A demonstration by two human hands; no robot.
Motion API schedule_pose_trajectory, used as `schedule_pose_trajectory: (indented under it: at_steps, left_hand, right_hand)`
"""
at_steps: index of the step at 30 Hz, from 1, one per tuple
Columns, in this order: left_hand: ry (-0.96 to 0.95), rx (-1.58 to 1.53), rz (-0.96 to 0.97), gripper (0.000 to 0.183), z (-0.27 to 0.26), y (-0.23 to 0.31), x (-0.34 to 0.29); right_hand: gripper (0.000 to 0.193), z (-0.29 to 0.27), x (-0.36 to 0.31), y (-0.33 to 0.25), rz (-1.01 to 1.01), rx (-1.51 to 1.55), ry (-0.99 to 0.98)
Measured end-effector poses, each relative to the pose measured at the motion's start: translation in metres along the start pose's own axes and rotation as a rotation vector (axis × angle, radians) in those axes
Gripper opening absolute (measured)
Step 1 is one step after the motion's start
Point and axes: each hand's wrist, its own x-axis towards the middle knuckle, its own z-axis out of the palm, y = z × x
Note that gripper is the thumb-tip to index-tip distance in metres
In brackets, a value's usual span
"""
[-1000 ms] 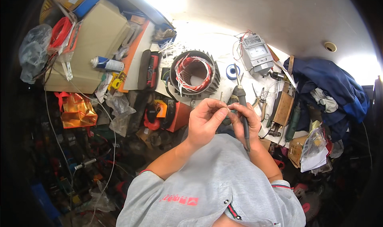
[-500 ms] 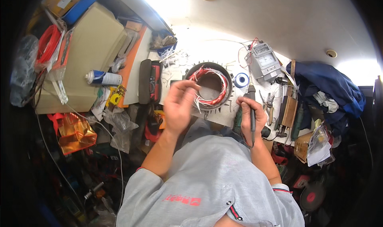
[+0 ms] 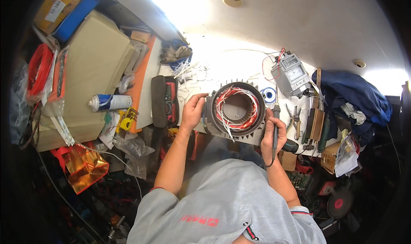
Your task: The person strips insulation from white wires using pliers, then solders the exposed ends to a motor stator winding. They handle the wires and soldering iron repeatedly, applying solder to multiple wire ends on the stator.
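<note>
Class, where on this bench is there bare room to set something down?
Mostly bare: the white bench beyond the motor stator, between white scraps and the grey analog meter. Crowded: right of the stator, with blue-rimmed spool, held soldering iron, pliers.

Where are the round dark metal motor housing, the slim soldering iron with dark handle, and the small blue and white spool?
Motor housing (image 3: 216, 119): head view, on its dark rim, lower left.
Soldering iron (image 3: 276, 112): head view, on the handle's upper part.
Spool (image 3: 268, 95): head view, on its middle.

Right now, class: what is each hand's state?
Left hand: fingers at the motor housing's left side; grip cannot be told.
Right hand: closed, holding the soldering iron.
</note>
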Motion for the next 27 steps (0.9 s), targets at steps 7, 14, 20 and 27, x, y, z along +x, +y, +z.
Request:
schedule_pose_trajectory:
  at_steps: [7,14,20,27]
  left_hand:
    - [0.078,-0.070,-0.083,0.036,0.012,0.003,-0.046]
    - [0.262,-0.040,-0.026,0.047,0.062,0.011,-0.112]
    - [0.228,-0.005,-0.085,0.063,0.117,0.026,-0.158]
    - [0.190,-0.006,-0.134,0.081,0.178,0.034,-0.188]
  right_hand:
    - [0.010,0.007,0.027,-0.006,-0.022,-0.014,-0.066]
    - [0.010,0.002,0.095,-0.003,0.113,0.093,-0.326]
    - [0.010,-0.003,0.119,-0.016,0.074,0.209,-0.366]
    - [0.010,-0.066,0.083,-0.036,-0.047,0.063,-0.270]
